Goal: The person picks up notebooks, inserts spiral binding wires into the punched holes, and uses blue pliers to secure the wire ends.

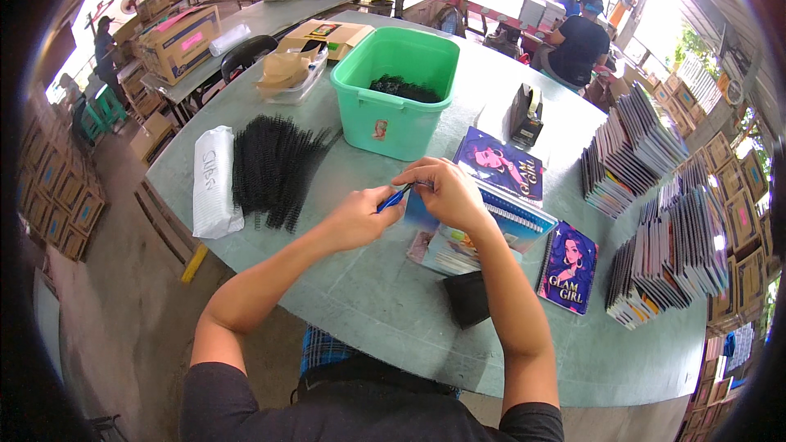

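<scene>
A grey-green table (368,295) stands in an open workshop stacked with boxes. At its middle the left hand (354,217) pinches a blue tool (395,196), slim and pen-like, its tip meeting the right hand (446,192). The right grip curls closed over the top edge of a notebook (508,221) with a blue cover, lying on a small pile. Black spiral coils (274,168) lie to the left, a green tub (393,90) behind.
</scene>
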Demonstrator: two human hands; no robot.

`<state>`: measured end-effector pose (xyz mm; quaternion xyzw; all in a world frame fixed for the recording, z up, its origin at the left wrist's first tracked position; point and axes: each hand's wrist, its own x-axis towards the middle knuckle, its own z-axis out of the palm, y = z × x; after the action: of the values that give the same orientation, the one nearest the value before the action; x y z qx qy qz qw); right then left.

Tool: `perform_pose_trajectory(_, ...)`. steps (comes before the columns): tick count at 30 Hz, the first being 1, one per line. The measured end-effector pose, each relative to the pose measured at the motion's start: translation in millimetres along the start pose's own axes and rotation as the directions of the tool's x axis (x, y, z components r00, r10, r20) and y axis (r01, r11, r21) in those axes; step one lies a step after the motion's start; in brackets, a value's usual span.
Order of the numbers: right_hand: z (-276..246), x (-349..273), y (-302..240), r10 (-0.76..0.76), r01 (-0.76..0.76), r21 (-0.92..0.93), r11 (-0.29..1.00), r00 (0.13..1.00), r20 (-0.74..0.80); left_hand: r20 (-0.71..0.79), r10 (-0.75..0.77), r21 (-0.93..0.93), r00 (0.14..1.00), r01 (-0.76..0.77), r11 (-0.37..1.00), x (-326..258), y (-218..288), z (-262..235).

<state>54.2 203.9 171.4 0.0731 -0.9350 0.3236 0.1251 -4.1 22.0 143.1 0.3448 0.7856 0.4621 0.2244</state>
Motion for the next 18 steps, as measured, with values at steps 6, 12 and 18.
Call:
perform_pose_trajectory(6,4,-3,0,0.071,-0.089,-0.071,0.994,0.971,-0.229,-0.065,0.103,0.183,0.993,-0.09,0.979,3,-8,3)
perform_pose_trajectory(12,10,-1,-3,0.123,-0.158,-0.103,0.982,0.95,-0.287,0.226,-0.146,-0.125,0.963,0.177,0.976,2,17,-7)
perform_pose_trajectory(18,18,-3,-4,0.069,-0.121,-0.154,0.981,0.949,-0.307,-0.062,0.057,0.602,0.996,-0.008,0.798,-4,22,6)
